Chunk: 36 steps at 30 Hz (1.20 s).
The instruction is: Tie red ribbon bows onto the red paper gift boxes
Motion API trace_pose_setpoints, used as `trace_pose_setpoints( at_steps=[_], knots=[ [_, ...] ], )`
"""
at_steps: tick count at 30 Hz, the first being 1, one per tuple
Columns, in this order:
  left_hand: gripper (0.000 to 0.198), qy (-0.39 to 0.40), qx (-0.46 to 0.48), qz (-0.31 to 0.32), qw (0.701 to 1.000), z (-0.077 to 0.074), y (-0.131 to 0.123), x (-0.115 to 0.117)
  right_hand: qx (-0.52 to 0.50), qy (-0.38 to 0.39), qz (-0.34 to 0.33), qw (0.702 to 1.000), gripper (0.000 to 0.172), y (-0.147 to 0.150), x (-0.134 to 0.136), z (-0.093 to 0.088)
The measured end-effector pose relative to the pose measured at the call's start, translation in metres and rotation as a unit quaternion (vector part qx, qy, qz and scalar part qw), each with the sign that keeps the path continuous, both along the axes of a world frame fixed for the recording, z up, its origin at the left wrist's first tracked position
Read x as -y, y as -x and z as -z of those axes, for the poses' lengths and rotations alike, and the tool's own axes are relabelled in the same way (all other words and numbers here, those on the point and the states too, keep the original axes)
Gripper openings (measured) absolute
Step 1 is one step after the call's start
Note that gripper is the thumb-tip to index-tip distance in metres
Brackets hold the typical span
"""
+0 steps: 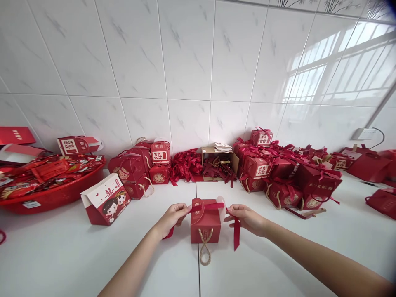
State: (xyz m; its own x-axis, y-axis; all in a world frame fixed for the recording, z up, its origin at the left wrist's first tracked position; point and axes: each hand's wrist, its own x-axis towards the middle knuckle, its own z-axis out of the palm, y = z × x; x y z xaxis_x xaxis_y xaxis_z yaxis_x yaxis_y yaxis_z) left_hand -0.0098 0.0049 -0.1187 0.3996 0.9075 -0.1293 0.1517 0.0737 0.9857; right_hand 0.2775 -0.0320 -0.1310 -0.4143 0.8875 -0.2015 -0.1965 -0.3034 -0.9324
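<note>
A small red gift box [205,227] with a rope handle stands on the white table [93,260] right in front of me. A red ribbon [236,233] runs across its top and hangs down on both sides. My left hand [172,218] pinches the ribbon's left end beside the box. My right hand [247,218] pinches the right end, whose tail dangles below my fingers. Both hands are closed on the ribbon.
A red-and-white box with a cartoon couple [105,200] sits to the left. A red basin of packets [46,181] stands at far left. Against the tiled wall lie loose ribbons [186,165], a cardboard box [218,163] and a pile of tied red boxes [287,173].
</note>
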Motion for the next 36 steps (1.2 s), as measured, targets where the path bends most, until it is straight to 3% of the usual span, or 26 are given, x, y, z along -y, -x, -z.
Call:
trace_pose_setpoints(
  at_steps=[6, 10, 12, 14, 15, 18, 21, 24, 29, 31, 36],
  knots=[
    [0.048, -0.006, -0.019, 0.006, 1.000, 0.001, 0.000, 0.000, -0.022, -0.015, -0.007, 1.000, 0.031, 0.006, 0.002, 0.006],
    [0.048, 0.004, -0.038, -0.003, 0.999, -0.005, 0.012, -0.003, 0.123, -0.091, -0.042, 0.987, 0.039, 0.005, -0.005, -0.009],
    [0.048, 0.012, -0.055, -0.008, 0.998, -0.014, 0.022, -0.009, 0.261, -0.120, -0.105, 0.952, 0.038, -0.001, -0.017, -0.033],
    [0.047, 0.000, -0.084, 0.004, 0.996, -0.030, 0.032, -0.017, 0.396, -0.125, -0.176, 0.893, 0.032, -0.008, -0.030, -0.068],
    [0.047, -0.018, -0.101, 0.018, 0.995, -0.041, 0.036, -0.020, 0.424, -0.123, -0.190, 0.877, 0.029, -0.011, -0.037, -0.089],
    [0.043, -0.108, -0.142, 0.039, 0.983, -0.079, 0.040, -0.024, 0.427, -0.163, -0.177, 0.872, 0.028, -0.015, -0.048, -0.150],
    [0.039, -0.175, -0.122, 0.037, 0.976, -0.112, 0.033, -0.018, 0.362, -0.255, -0.171, 0.880, 0.024, -0.008, -0.045, -0.185],
    [0.034, -0.192, -0.042, 0.001, 0.981, -0.126, 0.022, -0.012, 0.252, -0.307, -0.142, 0.907, 0.018, 0.006, -0.037, -0.177],
    [0.020, -0.153, 0.088, -0.020, 0.984, -0.121, 0.007, -0.015, 0.012, -0.301, -0.083, 0.950, 0.030, 0.022, -0.038, -0.118],
    [0.022, -0.138, 0.138, -0.007, 0.981, -0.119, 0.001, -0.018, -0.039, -0.289, -0.062, 0.954, 0.032, 0.026, -0.042, -0.104],
    [0.032, -0.107, 0.287, -0.020, 0.952, -0.122, -0.012, -0.019, -0.038, -0.314, 0.060, 0.947, 0.020, 0.038, -0.046, -0.105]
  ],
)
